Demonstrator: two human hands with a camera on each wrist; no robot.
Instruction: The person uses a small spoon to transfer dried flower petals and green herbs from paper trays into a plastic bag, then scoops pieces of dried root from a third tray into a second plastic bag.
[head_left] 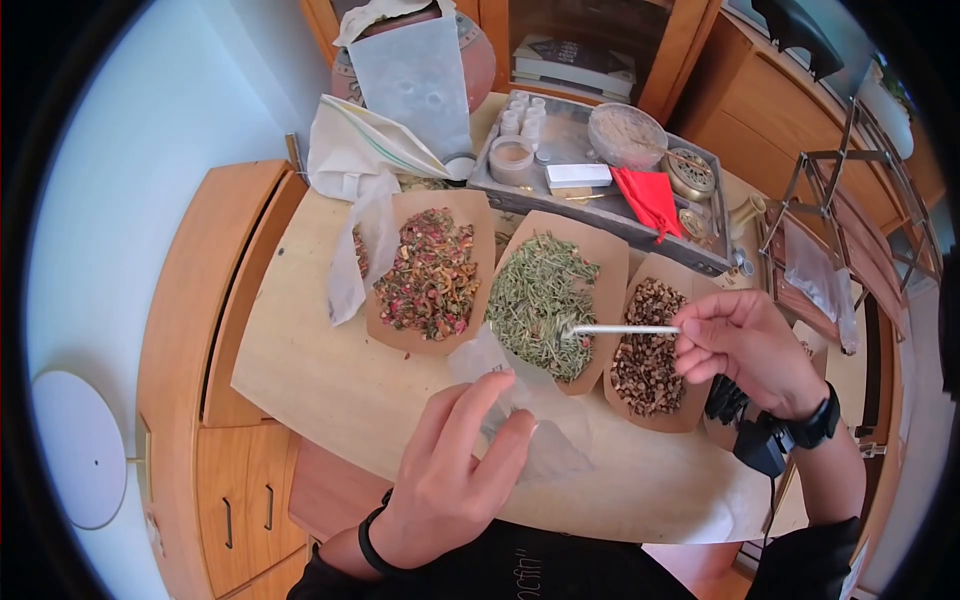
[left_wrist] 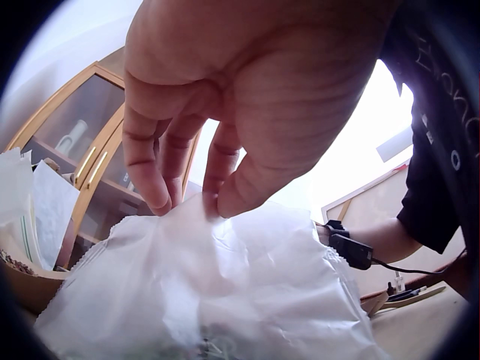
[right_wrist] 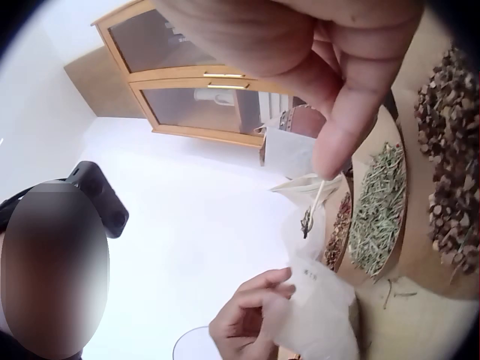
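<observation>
My left hand (head_left: pixel 455 450) pinches the top edge of a translucent white bag (left_wrist: pixel 187 292) between thumb and fingers. Some green shows faintly through the bag's lower part in the left wrist view. In my right hand (head_left: pixel 735 345) is the end of a thin silver-coloured spoon (head_left: pixel 630 329), held between thumb and fingers. Its tip carries a little dried herb (right_wrist: pixel 306 223) and is over the paper tray of chopped green herb (head_left: pixel 540 290) in the head view. A tray of brown chopped pieces (head_left: pixel 645 360) lies beneath the right hand; one of dried petals (head_left: pixel 430 270) sits further left.
Behind the trays stands a grey wooden tray (head_left: pixel 480 180) holding small white bottles, jars, a bowl of powder (head_left: pixel 627 130) and a red pouch (head_left: pixel 645 200). A white zip bag (head_left: pixel 350 145) leans at the back left. A folding wooden rack (head_left: pixel 850 200) stands at right.
</observation>
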